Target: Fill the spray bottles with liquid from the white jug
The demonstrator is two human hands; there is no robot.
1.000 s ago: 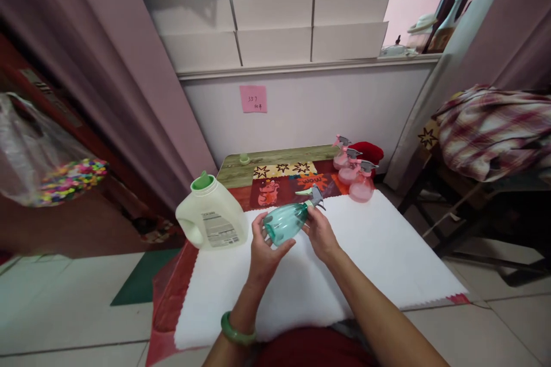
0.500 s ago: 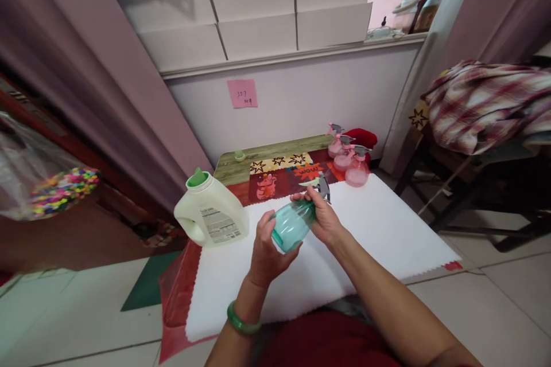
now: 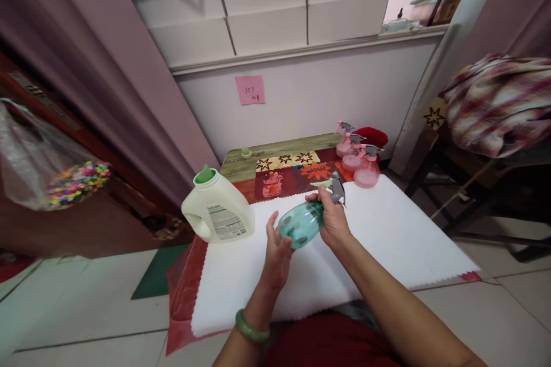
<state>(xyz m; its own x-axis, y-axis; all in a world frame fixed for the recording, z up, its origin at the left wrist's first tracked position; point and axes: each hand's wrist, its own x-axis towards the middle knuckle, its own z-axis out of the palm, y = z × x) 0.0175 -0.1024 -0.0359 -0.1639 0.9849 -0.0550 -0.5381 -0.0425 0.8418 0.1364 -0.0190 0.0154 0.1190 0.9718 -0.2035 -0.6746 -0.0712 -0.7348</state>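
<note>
A clear teal spray bottle [image 3: 301,223] is tilted over the white mat, its base toward the lower left and its grey and pale green trigger head [image 3: 336,188] toward the upper right. My right hand [image 3: 333,221] is wrapped round the neck just below that head. At the base end, my left hand [image 3: 278,255] cups the bottle with thumb and fingers; part of its grip is hidden. I see no coloured liquid inside. Left of my hands stands a large cream detergent jug [image 3: 228,212] with a green spout [image 3: 204,174].
Several pink spray bottles [image 3: 367,174] holding pink liquid stand at the table's back right, by a red cloth item [image 3: 373,136]. A small green cap [image 3: 245,152] sits at the back left. A white mat [image 3: 387,241] covers the front. A bag of colourful pieces [image 3: 80,183] hangs left.
The spray bottle has turned and moved slightly right in my hands. My left hand has shifted from round its lower side to its base end. The view has swung a little left.
</note>
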